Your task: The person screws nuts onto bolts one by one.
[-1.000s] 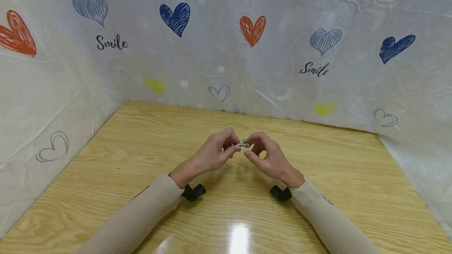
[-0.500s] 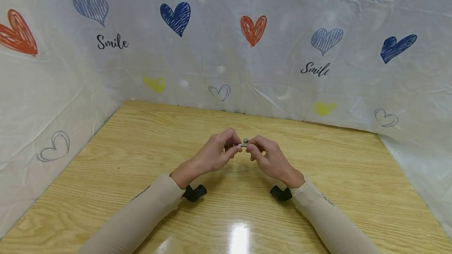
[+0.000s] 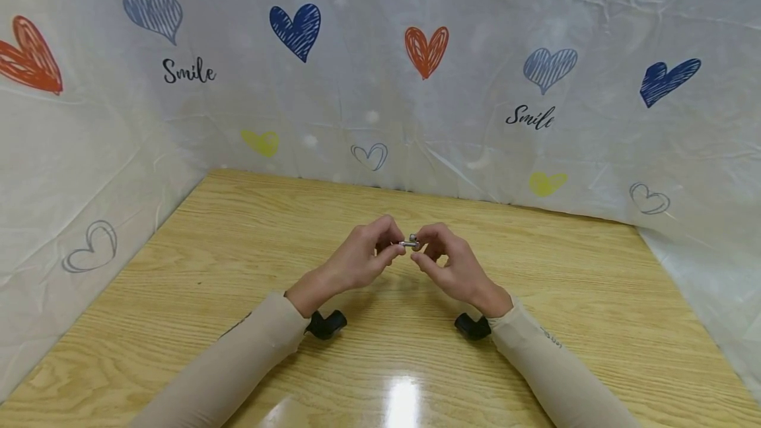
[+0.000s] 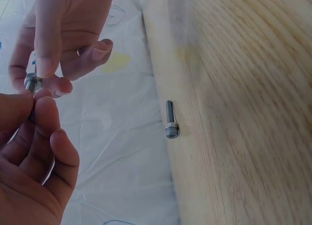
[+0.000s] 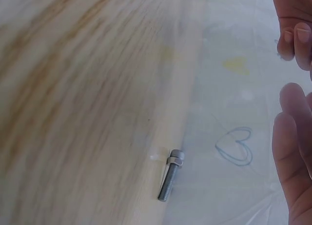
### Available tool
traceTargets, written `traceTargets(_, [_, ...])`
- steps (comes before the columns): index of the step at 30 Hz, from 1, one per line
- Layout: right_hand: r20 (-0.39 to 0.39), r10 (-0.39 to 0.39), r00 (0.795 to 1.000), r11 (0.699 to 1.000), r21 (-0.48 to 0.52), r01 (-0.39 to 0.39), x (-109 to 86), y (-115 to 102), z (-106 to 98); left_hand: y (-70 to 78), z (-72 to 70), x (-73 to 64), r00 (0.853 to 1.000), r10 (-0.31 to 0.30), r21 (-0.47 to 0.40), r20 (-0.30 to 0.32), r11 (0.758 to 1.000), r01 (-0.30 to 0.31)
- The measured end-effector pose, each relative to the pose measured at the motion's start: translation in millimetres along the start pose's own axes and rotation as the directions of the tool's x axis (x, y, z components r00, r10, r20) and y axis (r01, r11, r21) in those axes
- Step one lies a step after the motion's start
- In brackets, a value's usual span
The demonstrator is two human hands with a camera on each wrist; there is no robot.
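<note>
In the head view my left hand [image 3: 357,256] pinches a small metal bolt [image 3: 408,244] over the middle of the table. The left wrist view shows its threaded shank between thumb and fingers, with a hex nut [image 4: 33,80] on it; the head end is hidden. My right hand [image 3: 454,263] is beside the nut, index fingertip right at it and thumb parted from it. Beyond the hands a second bolt [image 4: 170,121] with a nut close under its socket head lies on the table; in the right wrist view this bolt [image 5: 171,176] shows whole.
The wood-grain table [image 3: 250,230] ends at a white cloth backdrop [image 3: 351,98] printed with hearts and "Smile". Black camera mounts, left [image 3: 326,325] and right [image 3: 473,326], sit under the wrists.
Half a second ago the right thumb and index finger were pinched together at the bolt's end; now they have parted, as they were a second ago. The left hand keeps its hold.
</note>
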State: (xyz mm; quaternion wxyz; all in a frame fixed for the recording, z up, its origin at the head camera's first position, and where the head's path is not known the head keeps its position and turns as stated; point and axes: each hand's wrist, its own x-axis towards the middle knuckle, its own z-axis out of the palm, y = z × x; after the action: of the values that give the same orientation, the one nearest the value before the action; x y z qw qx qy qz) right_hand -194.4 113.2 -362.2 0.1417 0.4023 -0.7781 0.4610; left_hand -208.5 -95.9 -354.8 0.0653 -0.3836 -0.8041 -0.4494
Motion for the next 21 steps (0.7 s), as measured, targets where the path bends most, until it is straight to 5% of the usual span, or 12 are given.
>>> traceTargets(3, [0.001, -0.010, 1.000, 1.000, 0.015, 0.010, -1.9, 12, 3, 0.1, 0.1, 0.1, 1.000, -0.001, 0.003, -0.001, 1.000, 0.001])
traceTargets(9, [0.015, 0.018, 1.000, 1.000, -0.024, -0.018, 2.0, -10, -2, 0.5, 0.4, 0.5, 1.000, 0.001, -0.002, 0.004, 1.000, -0.001])
traceTargets(21, [0.025, 0.043, 0.999, 0.999, -0.023, -0.042, 1.5, -11, -3, 1.3, -0.1, 0.1, 1.000, 0.008, -0.005, 0.001, 1.000, -0.008])
